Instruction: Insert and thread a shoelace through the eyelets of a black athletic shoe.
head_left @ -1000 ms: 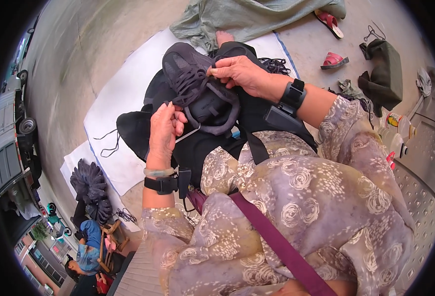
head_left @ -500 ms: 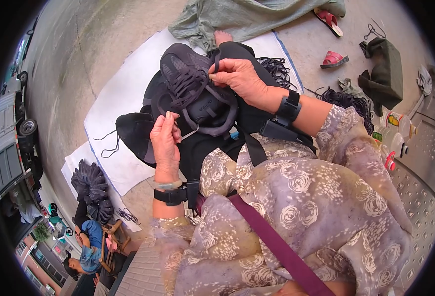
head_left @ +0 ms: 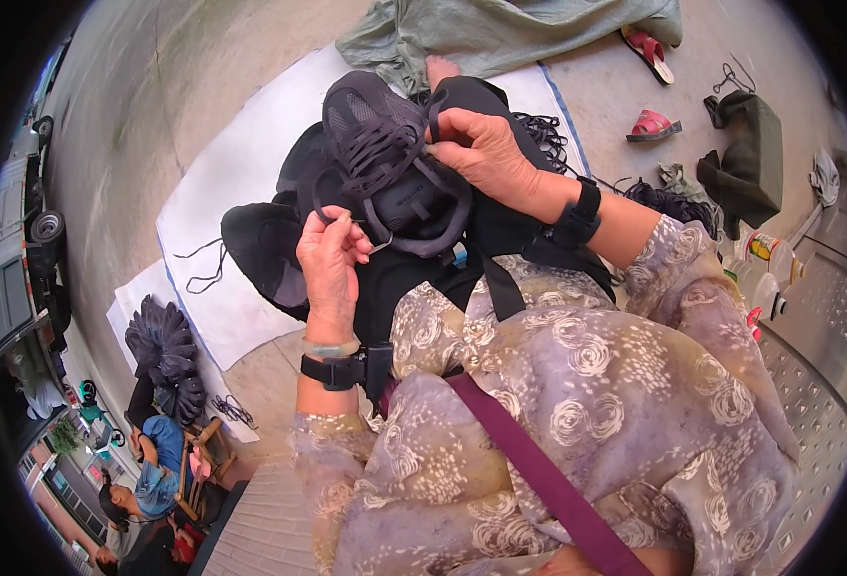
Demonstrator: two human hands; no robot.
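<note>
A dark grey sneaker (head_left: 407, 199) lies on my lap, toe away from me, its opening toward me. Dark laces (head_left: 370, 152) cross over its tongue. My left hand (head_left: 329, 274) is closed at the left of the opening, pinching a lace (head_left: 318, 187) that loops up to the shoe. A thin metal hook (head_left: 382, 243) sticks out of the same fingers toward the collar. On the shoe's right side my right hand (head_left: 489, 158) pinches a dark lace (head_left: 433, 123) between thumb and forefinger near the eyelets. Its fingertips partly hide the eyelets there.
Another black shoe (head_left: 265, 254) lies left of my lap over a white sheet (head_left: 222, 173). Bundled dark laces (head_left: 541, 134) lie to the right. Pink sandals (head_left: 652, 125), a dark box-like stool (head_left: 745, 154) and bottles (head_left: 774, 257) stand farther right. A person (head_left: 155, 470) sits at lower left.
The view has shifted slightly. A lace loop now stands up from my left fingers, and the hook's bent tip shows more clearly. My right hand stays at the shoe's right side.
</note>
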